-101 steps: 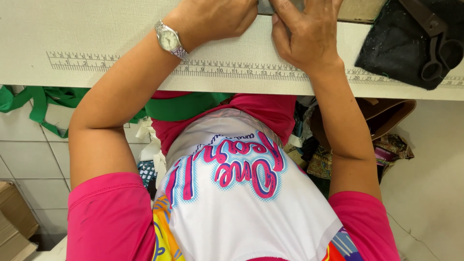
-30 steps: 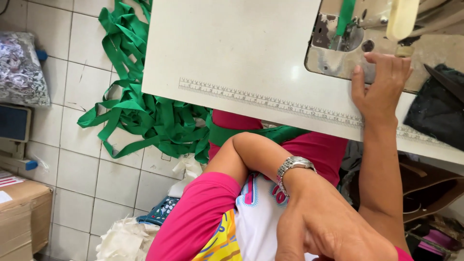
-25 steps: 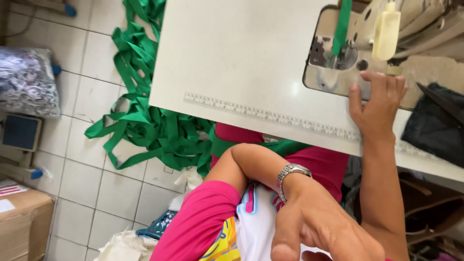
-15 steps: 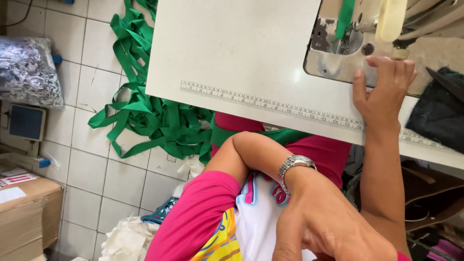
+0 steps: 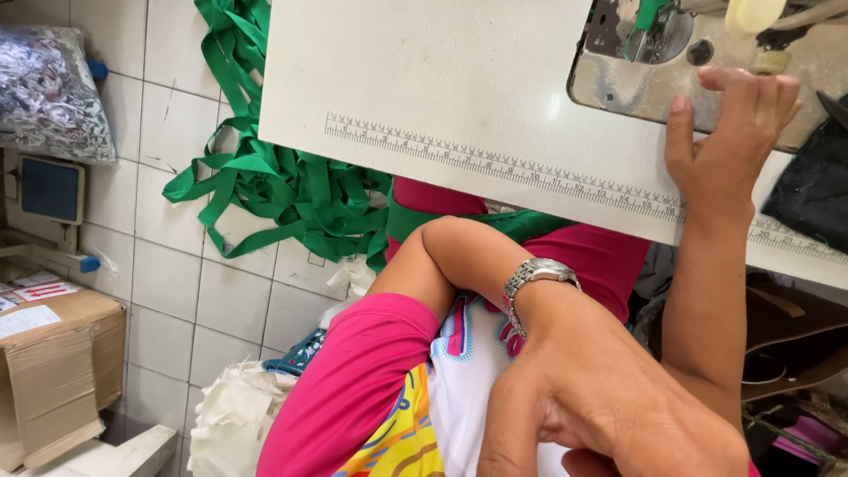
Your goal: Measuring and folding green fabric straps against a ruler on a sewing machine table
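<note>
My right hand [image 5: 731, 132] rests flat with fingers spread on the white sewing table [image 5: 424, 79], just below the metal plate of the sewing machine [image 5: 658, 53], where green strap [image 5: 649, 13] runs under the needle area. My left hand [image 5: 609, 411] is pulled back close to my chest, wrist bent, a silver watch [image 5: 534, 278] on it; its fingers are curled and I cannot see anything in them. A printed ruler strip [image 5: 495, 163] runs along the table's near edge. I wear a pink and white shirt.
A long heap of green strap [image 5: 274, 190] trails from the table's left edge onto the tiled floor. A cardboard box [image 5: 53, 353], a small scale [image 5: 53, 190] and a plastic bag of scraps [image 5: 53, 88] stand at the left. Dark cloth [image 5: 808, 190] lies at the right.
Both hands were together at the machine earlier. Now my left hand is drawn back to my chest and my right hand stays by the machine plate; my view has turned left toward the floor.
</note>
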